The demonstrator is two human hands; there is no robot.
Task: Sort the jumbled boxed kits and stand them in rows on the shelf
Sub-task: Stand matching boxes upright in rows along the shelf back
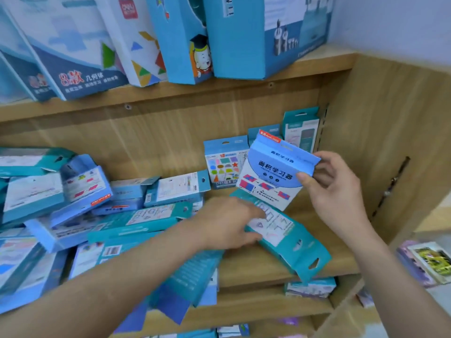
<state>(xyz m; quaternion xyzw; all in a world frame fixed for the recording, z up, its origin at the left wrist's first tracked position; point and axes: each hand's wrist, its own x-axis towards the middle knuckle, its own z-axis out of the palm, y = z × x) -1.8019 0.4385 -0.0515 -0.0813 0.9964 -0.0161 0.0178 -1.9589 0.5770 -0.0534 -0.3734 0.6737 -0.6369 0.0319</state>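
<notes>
My right hand (334,189) pinches a blue and white boxed kit (271,176) by its right edge and holds it tilted above the middle shelf (256,267). My left hand (229,223) grips the end of a long teal box (290,237) that lies flat and juts over the shelf's front edge. Behind them a few kits stand upright against the back panel: a coloured-shapes box (222,162) and a teal box (301,129) in the right corner. A jumbled heap of blue and teal kits (73,211) fills the left of the shelf.
The upper shelf (170,93) carries large leaning boxes (80,45). The wooden side panel (380,152) closes the shelf on the right. More boxes (310,287) lie on the shelf below. Colourful packets (427,262) sit outside the unit at the right.
</notes>
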